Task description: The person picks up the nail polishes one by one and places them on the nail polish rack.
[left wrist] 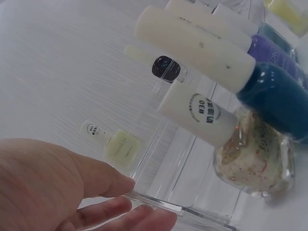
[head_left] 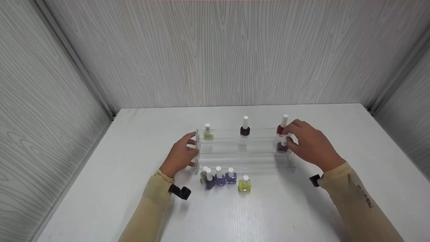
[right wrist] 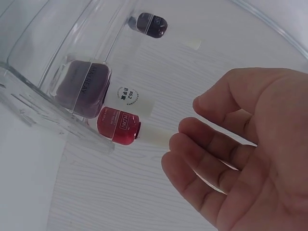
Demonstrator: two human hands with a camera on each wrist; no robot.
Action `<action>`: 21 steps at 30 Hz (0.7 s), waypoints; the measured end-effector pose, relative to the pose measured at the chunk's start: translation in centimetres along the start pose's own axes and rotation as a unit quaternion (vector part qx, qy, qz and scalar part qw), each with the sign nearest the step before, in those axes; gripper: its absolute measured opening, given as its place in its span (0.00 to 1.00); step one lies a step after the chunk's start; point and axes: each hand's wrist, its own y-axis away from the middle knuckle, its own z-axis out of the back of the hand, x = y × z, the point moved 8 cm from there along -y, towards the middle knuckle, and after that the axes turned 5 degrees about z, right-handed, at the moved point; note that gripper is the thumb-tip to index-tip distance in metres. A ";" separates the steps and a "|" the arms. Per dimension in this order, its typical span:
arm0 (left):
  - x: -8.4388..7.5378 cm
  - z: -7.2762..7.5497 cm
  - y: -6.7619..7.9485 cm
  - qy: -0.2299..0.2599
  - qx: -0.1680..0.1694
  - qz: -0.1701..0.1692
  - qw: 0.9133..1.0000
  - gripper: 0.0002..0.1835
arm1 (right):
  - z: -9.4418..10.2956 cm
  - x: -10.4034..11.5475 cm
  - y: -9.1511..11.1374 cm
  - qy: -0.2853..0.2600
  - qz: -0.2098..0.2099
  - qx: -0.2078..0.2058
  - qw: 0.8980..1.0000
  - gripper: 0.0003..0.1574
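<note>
A clear stepped display rack (head_left: 242, 161) stands on the table with nail polish bottles on its tiers. My right hand (head_left: 309, 144) is at its right end, fingers and thumb apart and nothing between them. Just beyond those fingertips are the white caps of a red nail polish (right wrist: 118, 126) on the top tier and a mauve nail polish (right wrist: 83, 89) on the tier below. My left hand (head_left: 181, 153) is at the rack's left end, its loosely spread fingers against the side panel. Close by on the top tier is a pale yellow nail polish (left wrist: 122, 149); a dark maroon one (head_left: 245, 131) stands mid-tier.
In front of the rack, on the table, several nail polishes stand grouped: a glitter one (left wrist: 252, 154), a dark teal one (left wrist: 276, 98) and purple-blue ones (head_left: 220, 179). A bright yellow bottle (head_left: 245, 185) stands a little to their right. Wood-grain panels (head_left: 228, 53) enclose the table's back and sides.
</note>
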 end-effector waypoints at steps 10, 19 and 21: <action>-0.8 -0.5 -0.1 -0.008 -0.004 -0.016 1.000 0.41 | -0.1 0.1 0.5 0.004 -0.013 0.033 0.999 0.09; -0.7 -1.0 -0.2 -0.016 0.000 -0.021 1.000 0.41 | -0.2 0.1 0.9 -0.004 -0.022 0.052 0.998 0.08; -0.8 -1.0 -0.2 -0.018 -0.003 -0.024 1.000 0.41 | -0.4 0.0 1.0 -0.002 -0.025 0.059 0.998 0.08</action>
